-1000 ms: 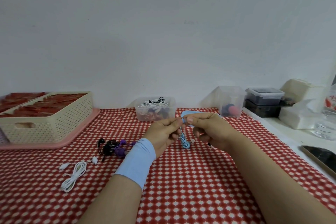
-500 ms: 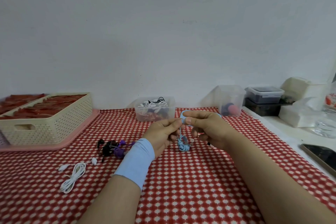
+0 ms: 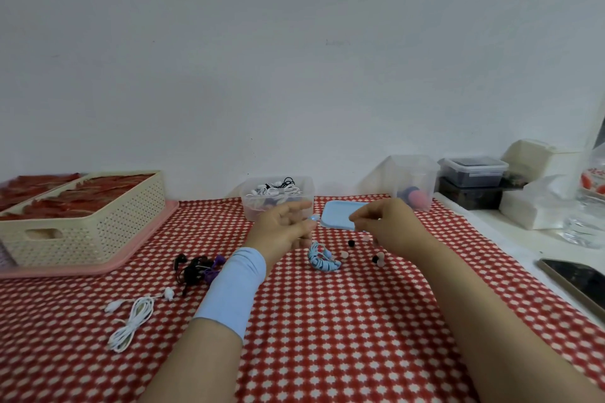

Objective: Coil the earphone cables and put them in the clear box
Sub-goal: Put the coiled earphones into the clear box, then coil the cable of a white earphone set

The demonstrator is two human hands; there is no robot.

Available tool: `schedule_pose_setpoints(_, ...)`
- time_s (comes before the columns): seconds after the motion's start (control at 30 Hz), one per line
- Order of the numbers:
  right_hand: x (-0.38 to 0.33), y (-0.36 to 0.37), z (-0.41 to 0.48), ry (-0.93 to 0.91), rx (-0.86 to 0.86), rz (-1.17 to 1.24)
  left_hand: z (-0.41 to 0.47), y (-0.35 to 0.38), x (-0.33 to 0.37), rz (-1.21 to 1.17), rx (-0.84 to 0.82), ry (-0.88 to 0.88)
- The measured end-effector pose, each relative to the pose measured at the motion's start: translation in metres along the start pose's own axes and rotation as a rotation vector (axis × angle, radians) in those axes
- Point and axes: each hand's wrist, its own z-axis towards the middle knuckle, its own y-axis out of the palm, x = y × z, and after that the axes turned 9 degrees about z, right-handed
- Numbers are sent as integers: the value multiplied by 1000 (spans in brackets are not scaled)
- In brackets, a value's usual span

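A coiled light-blue earphone [image 3: 322, 260] lies on the red checked cloth, just below my hands. My left hand [image 3: 284, 226], with a blue wristband, hovers over it and holds the blue earbud end at its fingertips. My right hand [image 3: 386, 226] is a little to the right, thumb and forefinger pinched together with nothing visible between them. The clear box [image 3: 307, 185] with white and black earphones inside stands behind my left hand. Its blue lid [image 3: 337, 216] lies beside it. A black and purple earphone tangle [image 3: 199, 268] and a white earphone [image 3: 134, 317] lie to the left.
Small black and pink ear tips [image 3: 351, 243] are scattered under my right hand. A second clear box [image 3: 412, 173] stands at the back right. A cream basket [image 3: 85, 226] on a pink tray fills the left. A phone [image 3: 579, 281] and containers [image 3: 471, 170] sit on the right ledge.
My hands have drawn apart. The blue coil, which hung between both hands, has dropped onto the cloth, and the blue lid behind them has come into view.
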Motion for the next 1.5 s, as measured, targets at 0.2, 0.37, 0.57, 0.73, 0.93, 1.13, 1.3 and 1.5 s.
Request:
schedule_pose_setpoints(0.2,8,-6,3,19,-8,-277,-3,-10,-3,138,-20,-14)
schedule_pose_setpoints(0.37,17,-12,8,51,46,-345,-2,-12,-4,348,66,37)
schedule_pose_setpoints(0.57,19,-6,11,73,-32,-467,3,-12,-7,485,97,66)
schedule_pose_setpoints(0.73,18,1,18,119,-121,-522,4,-14,-5,527,128,113)
schedule_pose_setpoints(0.93,13,12,17,6,-36,-436,14,-17,-13,648,124,78)
schedule_pose_setpoints(1.13,3,40,11,-95,-76,2,12,-19,-5,986,-28,32)
schedule_pose_setpoints(1.3,-10,49,6,-103,-119,127,-3,-40,13,1040,-49,41)
schedule_pose_setpoints(1.5,-39,73,3,-132,-212,132,-26,-96,21,1152,70,-43)
